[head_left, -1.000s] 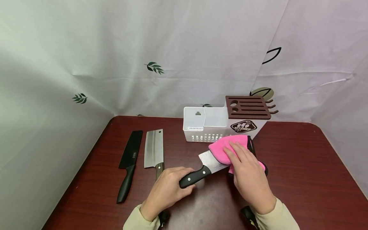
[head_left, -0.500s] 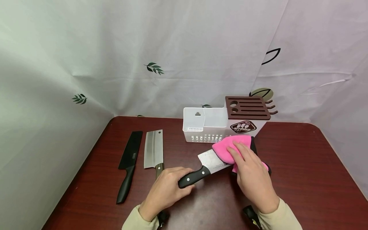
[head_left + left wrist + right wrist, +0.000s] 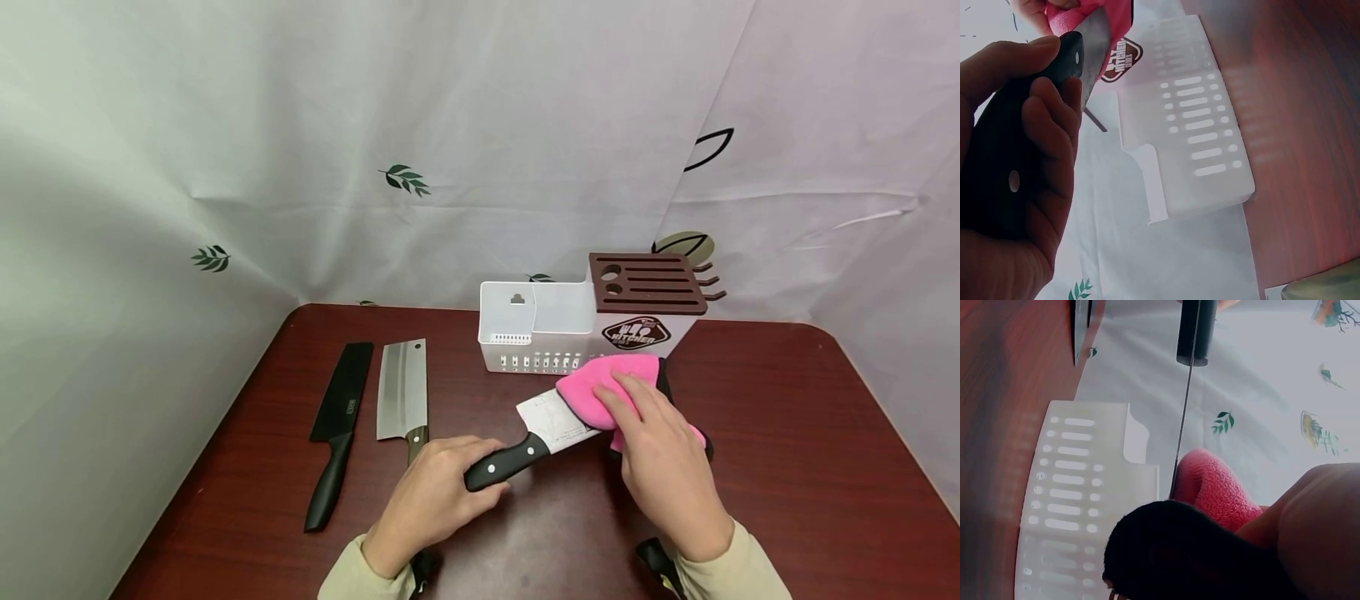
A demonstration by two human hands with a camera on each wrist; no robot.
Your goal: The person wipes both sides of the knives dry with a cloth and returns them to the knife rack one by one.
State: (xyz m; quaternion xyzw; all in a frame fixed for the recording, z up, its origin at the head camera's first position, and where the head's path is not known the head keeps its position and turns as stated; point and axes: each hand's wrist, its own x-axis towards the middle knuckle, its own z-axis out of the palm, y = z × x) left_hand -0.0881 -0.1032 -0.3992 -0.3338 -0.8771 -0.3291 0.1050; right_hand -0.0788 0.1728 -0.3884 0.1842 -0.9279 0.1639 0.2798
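Observation:
A kitchen knife [image 3: 557, 422] with a black riveted handle [image 3: 1013, 150] is held above the table, its blade angled up to the right. My left hand [image 3: 438, 500] grips that handle, fingers curled round it. A pink cloth [image 3: 609, 387] with black edging is folded over the outer part of the blade, hiding the tip. My right hand [image 3: 667, 467] holds the cloth against the blade. In the right wrist view the blade runs edge-on into the pink cloth [image 3: 1210, 487], and black edging covers much of the lower picture.
A white knife holder [image 3: 536, 350] with a brown slotted top [image 3: 648, 283] stands at the back. To the left lie a black knife [image 3: 341, 400] and a cleaver [image 3: 402, 387], its handle partly behind my left hand. The dark red table [image 3: 787, 433] ends at a pale curtain.
My right hand and the pink cloth have slid slightly right along the blade, toward its tip, baring a little more steel. My left hand and the knife have barely moved.

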